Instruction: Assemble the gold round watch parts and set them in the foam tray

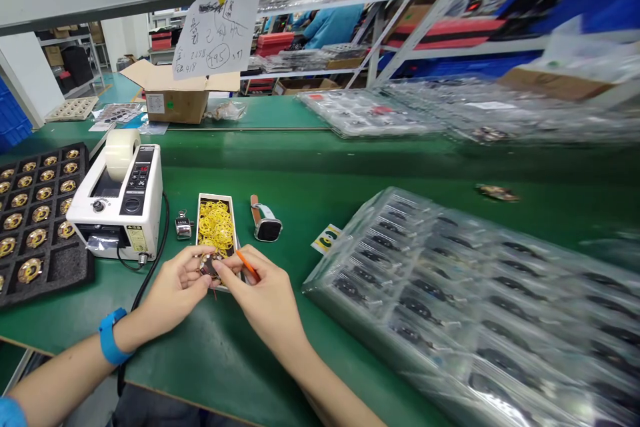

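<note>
Between my two hands is a small round electronic part (206, 264) with a dark middle. My left hand (181, 280) grips its left side with the fingertips; a blue band circles that wrist. My right hand (265, 290) touches the part's right side with the thumb and also holds an orange stick-like tool (248, 265), whose tip is hidden. Just behind the hands, a narrow white box (200, 203) holds a heap of yellow rings (216, 223). A small metal tally counter (183, 225) stands left of the box, and a watch (267, 223) lies right of it.
A white tape dispenser (120, 213) and its black cable stand at left, beside a black foam tray (70, 263) of round gold-coloured parts. Stacked clear plastic trays (400, 267) fill the right. An open carton (175, 103) sits behind, under a hanging handwritten paper (215, 33).
</note>
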Available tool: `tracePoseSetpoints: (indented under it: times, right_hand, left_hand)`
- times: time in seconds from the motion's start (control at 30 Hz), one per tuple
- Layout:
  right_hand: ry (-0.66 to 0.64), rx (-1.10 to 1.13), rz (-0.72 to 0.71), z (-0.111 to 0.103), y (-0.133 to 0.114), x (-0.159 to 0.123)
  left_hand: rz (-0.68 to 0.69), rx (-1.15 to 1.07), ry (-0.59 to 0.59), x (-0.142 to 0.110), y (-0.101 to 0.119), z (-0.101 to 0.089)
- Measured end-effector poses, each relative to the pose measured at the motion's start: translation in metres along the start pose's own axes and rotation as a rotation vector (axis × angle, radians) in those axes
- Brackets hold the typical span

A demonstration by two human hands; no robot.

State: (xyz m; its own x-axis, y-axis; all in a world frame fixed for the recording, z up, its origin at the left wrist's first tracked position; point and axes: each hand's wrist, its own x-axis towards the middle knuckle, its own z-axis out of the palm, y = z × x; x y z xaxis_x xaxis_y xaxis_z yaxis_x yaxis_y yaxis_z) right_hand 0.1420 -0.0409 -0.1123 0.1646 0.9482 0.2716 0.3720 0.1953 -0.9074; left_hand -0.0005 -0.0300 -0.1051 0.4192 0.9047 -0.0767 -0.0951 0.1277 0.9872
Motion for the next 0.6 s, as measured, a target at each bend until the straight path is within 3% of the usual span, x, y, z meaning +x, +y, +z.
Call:
tracePoseSetpoints:
  times: [0.27, 0.33, 0.47, 0.6]
  right_hand:
    - [0.108, -0.224, -0.19, 0.008, 0.005, -0.01]
    - [0.102, -0.221, -0.168, 0.007, 0.005, -0.008]
    - [-0.05, -0.104, -0.15, 0.005, 0.004, -0.001]
    - [-0.081, -0.115, -0.198, 0.002, 0.004, 0.001]
  left_hand:
    - [0.019, -0.001, 0.177, 0.004, -0.005, 0.001]
    - [0.017, -0.008, 0.175, 0.003, -0.004, 0.001]
    - [0.025, -0.002, 0.13, 0.002, -0.004, 0.0]
    - [0.047, 0.267, 0.06, 0.0, 0.0, -0.004]
